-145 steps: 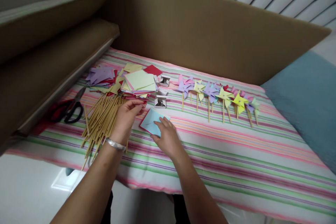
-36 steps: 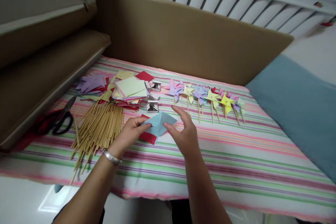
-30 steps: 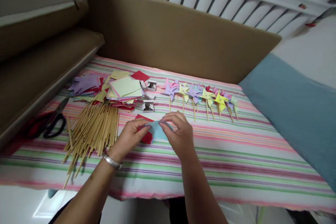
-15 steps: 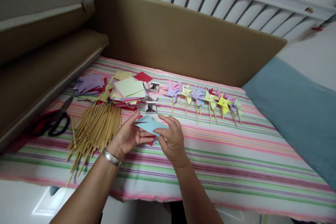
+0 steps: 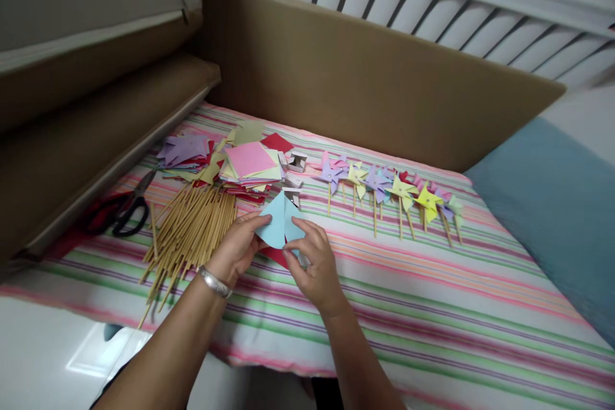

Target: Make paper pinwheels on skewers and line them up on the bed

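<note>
A light blue square of paper (image 5: 273, 225) with cuts running in from its corners is held up between both hands. My left hand (image 5: 240, 245) pinches its left corner, thumb on top. On the other side my right hand (image 5: 312, 259) grips the right part, near a slit. Beneath the paper, a red piece of paper (image 5: 276, 257) shows on the cloth. Just beyond are small white boxes (image 5: 296, 161); what the nearest one holds is mostly hidden. A stack of coloured paper squares (image 5: 250, 160), pink on top, lies up and left of my hands.
Thin wooden sticks (image 5: 192, 237) lie in a pile at left, beside black-handled scissors (image 5: 129, 208). Purple cut papers (image 5: 182, 150) are heaped behind them. Finished paper pinwheels (image 5: 402, 191) lie in a row at right on the striped cloth (image 5: 432, 307). A brown board (image 5: 336, 83) stands behind.
The blue paper has been turned and tipped so that its face and slits show, with a corner pointing up. Pink now tops the stack where pale green was. The view has shifted slightly.
</note>
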The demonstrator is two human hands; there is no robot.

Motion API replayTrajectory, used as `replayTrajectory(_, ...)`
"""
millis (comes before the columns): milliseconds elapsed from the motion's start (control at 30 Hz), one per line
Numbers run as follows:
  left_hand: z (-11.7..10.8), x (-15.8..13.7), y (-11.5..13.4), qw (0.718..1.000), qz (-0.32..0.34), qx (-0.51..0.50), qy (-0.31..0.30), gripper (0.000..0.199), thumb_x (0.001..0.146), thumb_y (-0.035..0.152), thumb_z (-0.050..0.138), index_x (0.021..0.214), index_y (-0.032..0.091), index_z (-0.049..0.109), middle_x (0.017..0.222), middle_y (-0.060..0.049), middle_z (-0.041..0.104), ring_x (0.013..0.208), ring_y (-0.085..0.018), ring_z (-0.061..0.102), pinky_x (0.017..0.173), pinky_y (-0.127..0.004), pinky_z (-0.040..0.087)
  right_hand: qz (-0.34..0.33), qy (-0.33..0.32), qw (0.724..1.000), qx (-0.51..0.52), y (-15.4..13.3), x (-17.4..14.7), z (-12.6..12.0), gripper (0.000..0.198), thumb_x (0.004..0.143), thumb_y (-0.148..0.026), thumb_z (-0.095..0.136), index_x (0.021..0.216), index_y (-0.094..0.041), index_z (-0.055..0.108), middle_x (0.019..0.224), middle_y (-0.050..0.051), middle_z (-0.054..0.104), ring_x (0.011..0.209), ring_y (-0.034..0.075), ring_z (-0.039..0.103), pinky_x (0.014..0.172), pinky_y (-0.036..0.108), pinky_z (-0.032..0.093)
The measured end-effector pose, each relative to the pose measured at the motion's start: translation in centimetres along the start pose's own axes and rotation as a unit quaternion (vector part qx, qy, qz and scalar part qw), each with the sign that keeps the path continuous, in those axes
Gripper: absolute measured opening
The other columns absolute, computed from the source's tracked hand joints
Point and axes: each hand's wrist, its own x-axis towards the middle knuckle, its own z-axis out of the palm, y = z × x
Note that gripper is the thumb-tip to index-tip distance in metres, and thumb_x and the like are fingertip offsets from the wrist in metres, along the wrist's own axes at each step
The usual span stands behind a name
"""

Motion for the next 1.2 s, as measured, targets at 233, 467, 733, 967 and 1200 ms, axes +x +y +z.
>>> replayTrajectory(233,0.0,0.3,-0.8,0.998,0.04,0.056,-0.012,0.024,0.054,0.025,0.075,0.07,0.009,0.066,0.059,-0.003,0.064,0.05,-0.011,0.055,0.05,-0.022,0.047,0.137,0.014,0.985,0.1,-0.2,0.4,0.1,0.006,0.075,-0.017,0.06,0.074,-0.022,0.064,0.091,0.005,0.064,0.091,0.019,0.058,0.085,0.037,0.045)
replayTrajectory(467,0.3,0.3,-1.5,0.996,0.035,0.08,-0.033,0.027,0.056,0.029,0.075,0.074,0.01,0.066,0.061,-0.003,0.065,0.055,-0.014,0.059,0.052,-0.026,0.053,0.26,0.045,0.953,0.148,0.8,0.4,0.8,0.005,0.073,-0.024,0.062,0.07,-0.02,0.064,0.071,0.0,0.061,0.07,0.015,0.058,0.066,0.028,0.047)
replayTrajectory(733,0.7,0.0,-1.9,0.994,0.04,0.083,-0.056,0.025,0.061,0.028,0.073,0.078,0.011,0.066,0.068,-0.002,0.064,0.058,-0.012,0.059,0.054,-0.025,0.054,0.324,0.075,0.921,0.206,1.3,0.6,1.3,0.01,0.069,-0.028,0.063,0.069,-0.019,0.062,0.063,-0.002,0.059,0.059,0.012,0.054,0.056,0.024,0.044)
replayTrajectory(967,1.1,-0.2,-2.4,0.993,0.054,0.102,-0.027,0.038,0.053,0.022,0.078,0.086,0.015,0.061,0.069,0.001,0.064,0.059,-0.011,0.059,0.058,-0.023,0.05,0.327,0.087,0.923,0.183,1.2,0.7,1.5,0.009,0.068,-0.027,0.061,0.065,-0.019,0.059,0.061,-0.002,0.058,0.058,0.013,0.053,0.057,0.024,0.043)
replayTrajectory(1200,0.7,0.6,-2.8,0.978,0.102,0.177,0.047,0.038,0.047,0.016,0.074,0.083,0.014,0.061,0.059,0.004,0.061,0.051,-0.01,0.053,0.053,-0.021,0.043,0.295,0.07,0.949,0.09,0.8,0.8,1.4,0.011,0.067,-0.026,0.063,0.076,-0.02,0.062,0.077,0.002,0.062,0.071,0.017,0.057,0.069,0.031,0.046)
